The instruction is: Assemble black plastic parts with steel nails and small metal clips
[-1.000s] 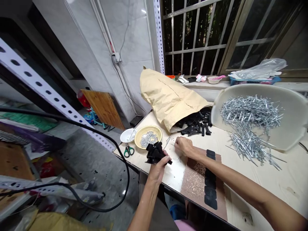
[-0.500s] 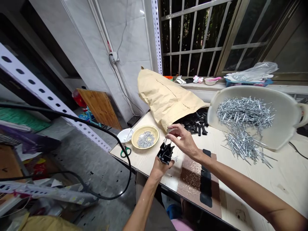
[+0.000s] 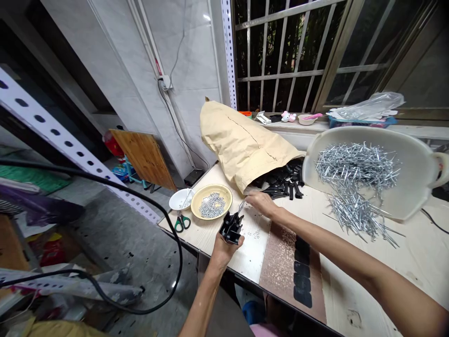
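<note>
My left hand (image 3: 223, 248) is closed round a bundle of black plastic parts (image 3: 230, 227), held just above the table's near left edge. A thin metal pin sticks up from the bundle. My right hand (image 3: 258, 202) rests on the tabletop just right of the bundle, fingers curled down among small loose metal bits (image 3: 253, 232); what it pinches is too small to see. A yellow bowl (image 3: 202, 196) of small silver pieces stands to the left of both hands.
A tan paper sack (image 3: 245, 142) spills black parts (image 3: 282, 182) behind my hands. A white tub (image 3: 410, 159) tipped on its side holds a heap of long metal pins (image 3: 354, 185). Green scissors (image 3: 181, 223) and a white dish (image 3: 180, 200) lie near the left edge. A black cable (image 3: 140, 196) loops beside the table.
My right hand has come down from above the bundle to the tabletop beside it. My left hand has lowered the bundle slightly toward the left.
</note>
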Demonstrator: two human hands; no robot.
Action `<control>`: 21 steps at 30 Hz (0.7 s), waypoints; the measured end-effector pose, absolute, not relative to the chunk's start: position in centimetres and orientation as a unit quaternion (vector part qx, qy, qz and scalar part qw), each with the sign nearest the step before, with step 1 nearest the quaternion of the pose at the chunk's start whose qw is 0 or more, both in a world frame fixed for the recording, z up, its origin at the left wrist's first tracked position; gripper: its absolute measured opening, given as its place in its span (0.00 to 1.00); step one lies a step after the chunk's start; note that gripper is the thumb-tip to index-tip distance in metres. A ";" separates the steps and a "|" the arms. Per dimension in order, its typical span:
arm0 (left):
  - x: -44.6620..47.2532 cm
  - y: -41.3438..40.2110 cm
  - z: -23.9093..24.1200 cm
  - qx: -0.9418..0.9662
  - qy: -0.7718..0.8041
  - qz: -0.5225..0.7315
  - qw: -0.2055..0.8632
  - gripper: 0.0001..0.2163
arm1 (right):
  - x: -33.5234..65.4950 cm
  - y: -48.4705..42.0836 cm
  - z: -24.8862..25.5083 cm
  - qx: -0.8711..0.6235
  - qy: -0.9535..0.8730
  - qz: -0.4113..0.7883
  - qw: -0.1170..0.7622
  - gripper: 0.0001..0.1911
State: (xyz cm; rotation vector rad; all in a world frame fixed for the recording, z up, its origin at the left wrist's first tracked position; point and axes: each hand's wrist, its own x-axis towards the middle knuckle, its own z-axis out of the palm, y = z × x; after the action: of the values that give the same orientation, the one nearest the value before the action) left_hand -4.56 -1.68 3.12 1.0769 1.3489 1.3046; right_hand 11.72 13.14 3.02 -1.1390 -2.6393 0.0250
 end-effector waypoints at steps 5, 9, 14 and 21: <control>-5.0 -1.7 3.3 0.436 0.547 0.546 0.462 0.18 | 9.7 15.1 0.6 -0.373 -0.926 -0.015 0.058 0.12; -5.6 -1.7 3.2 0.412 0.569 0.544 0.460 0.12 | 9.1 16.0 0.3 -0.358 -0.933 -0.028 0.016 0.12; -5.7 -1.4 2.4 0.383 0.573 0.546 0.477 0.09 | 9.9 15.6 0.6 -0.359 -0.933 -0.031 -0.009 0.14; -4.8 -1.0 2.2 0.358 0.572 0.555 0.486 0.11 | 10.3 15.1 0.5 -0.404 -0.915 0.004 -0.018 0.11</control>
State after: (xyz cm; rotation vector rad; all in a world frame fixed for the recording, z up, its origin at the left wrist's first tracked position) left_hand -4.80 -0.96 2.22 0.8707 1.3922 1.3507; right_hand 10.31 15.15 0.46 -1.2830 -2.9073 0.0113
